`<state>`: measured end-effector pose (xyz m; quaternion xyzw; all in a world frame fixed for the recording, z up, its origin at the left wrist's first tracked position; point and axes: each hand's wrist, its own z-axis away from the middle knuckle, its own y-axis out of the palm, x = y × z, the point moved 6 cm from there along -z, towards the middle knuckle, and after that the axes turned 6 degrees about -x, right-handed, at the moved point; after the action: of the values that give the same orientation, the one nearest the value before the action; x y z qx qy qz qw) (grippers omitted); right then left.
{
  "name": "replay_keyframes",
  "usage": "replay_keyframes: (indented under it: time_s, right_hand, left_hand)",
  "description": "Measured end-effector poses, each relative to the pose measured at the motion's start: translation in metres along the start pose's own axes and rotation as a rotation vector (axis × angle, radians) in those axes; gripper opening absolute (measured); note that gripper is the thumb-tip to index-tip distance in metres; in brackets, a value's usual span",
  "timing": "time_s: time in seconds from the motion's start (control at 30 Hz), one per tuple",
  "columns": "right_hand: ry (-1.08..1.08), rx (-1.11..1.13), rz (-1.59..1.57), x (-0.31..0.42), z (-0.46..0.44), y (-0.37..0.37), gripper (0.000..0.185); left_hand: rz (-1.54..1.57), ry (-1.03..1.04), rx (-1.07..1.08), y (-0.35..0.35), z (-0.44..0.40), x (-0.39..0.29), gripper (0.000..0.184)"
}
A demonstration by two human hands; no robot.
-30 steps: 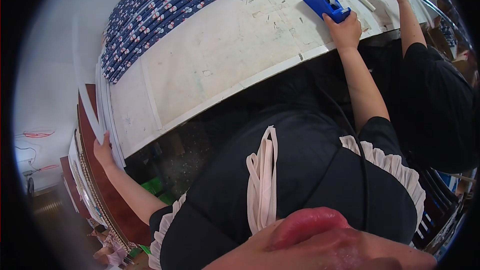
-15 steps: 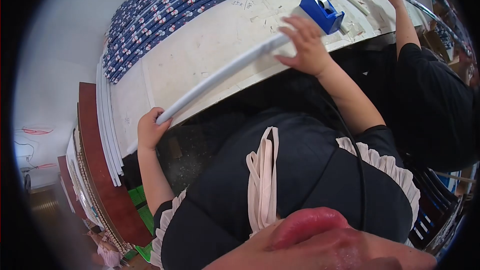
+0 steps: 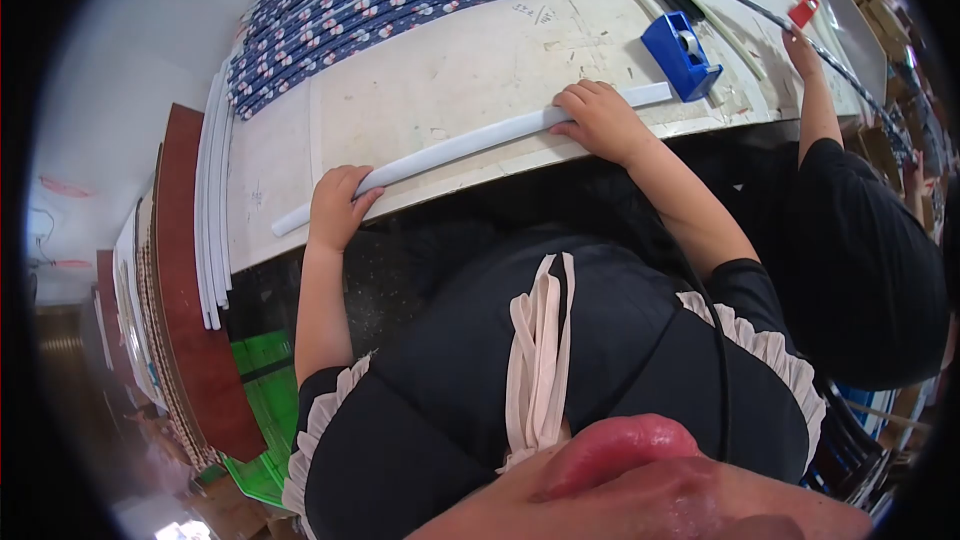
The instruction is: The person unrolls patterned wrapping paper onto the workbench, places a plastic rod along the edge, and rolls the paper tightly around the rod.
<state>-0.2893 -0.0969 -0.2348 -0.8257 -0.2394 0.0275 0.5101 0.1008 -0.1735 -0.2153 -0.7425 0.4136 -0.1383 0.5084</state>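
A long, slim white roll (image 3: 460,144) lies along the front part of the white worktable (image 3: 420,80). My left hand (image 3: 340,202) is closed over it towards its left end. Nearer its right end, my right hand (image 3: 602,122) has its fingers wrapped over the roll. Both ends stick out past my hands. Just beyond the right end stands a blue tape dispenser (image 3: 680,62) with a roll of tape in it.
Patterned blue rolls (image 3: 390,10) are stacked at the back left. White strips (image 3: 213,210) lean by the table's left end. A black object (image 3: 680,0) is behind the dispenser. At right, a co-worker's hand (image 3: 800,52) is at a long patterned roll (image 3: 835,65) near a red object (image 3: 803,10).
My right hand, spread and blurred at the roll's right end before, has come down and closed on it. The roll now lies flatter on the table, and the view has shifted.
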Motion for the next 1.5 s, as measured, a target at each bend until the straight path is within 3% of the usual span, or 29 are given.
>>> replay_keyframes:
  time_s: [0.07,0.27,0.5,0.7,0.87,1.0,1.1,1.17,1.23,1.27,1.37,1.43,1.5]
  right_hand:
    - [0.006,-0.106,-0.029,-0.002,0.0,-0.005,0.033]
    - [0.05,-0.074,-0.079,0.002,-0.001,-0.008,0.032]
    - [0.026,-0.128,-0.064,0.005,-0.001,-0.008,0.024]
    - [-0.039,-0.236,0.054,0.006,-0.004,-0.012,0.017]
    - [-0.051,-0.333,0.049,0.02,0.003,-0.034,0.02]
    - [-0.01,-0.33,0.093,0.016,0.009,-0.046,0.026]
    - [0.073,-0.25,0.166,-0.01,0.011,-0.038,0.028]
    - [0.152,0.029,0.303,-0.042,-0.006,-0.011,0.027]
    - [0.118,-0.041,0.424,-0.064,-0.052,-0.019,0.026]
    - [0.069,-0.204,0.437,-0.062,-0.077,-0.041,0.025]
    - [-0.049,-0.645,0.576,-0.044,-0.115,-0.13,0.028]
    - [-0.132,-0.905,0.483,0.027,-0.1,-0.194,0.042]
    - [-0.233,-1.026,0.587,0.015,-0.069,-0.192,0.037]
  left_hand:
    - [0.017,0.03,-0.054,0.002,0.001,-0.003,0.029]
    - [-0.062,0.112,-0.151,0.002,0.004,-0.001,0.017]
    - [-0.055,0.051,-0.161,0.009,-0.006,0.0,0.013]
    - [-0.024,-0.084,-0.068,0.009,-0.009,-0.001,0.024]
    - [-0.088,0.089,-0.179,-0.008,0.004,0.0,0.04]
    - [-0.126,0.054,-0.206,-0.023,0.015,0.005,0.042]
    - [-0.131,0.03,-0.146,-0.023,0.013,0.016,0.035]
    - [-0.201,0.049,-0.1,-0.011,-0.008,0.04,0.034]
    - [-0.316,0.055,-0.184,-0.026,-0.05,0.072,0.035]
    - [-0.358,0.101,-0.294,-0.044,-0.074,0.093,0.037]
    - [-0.694,0.149,-0.697,-0.147,-0.108,0.062,0.037]
    - [-0.674,0.196,-0.843,-0.194,-0.092,0.009,0.037]
    - [-0.729,0.231,-0.901,-0.196,-0.06,-0.014,0.038]
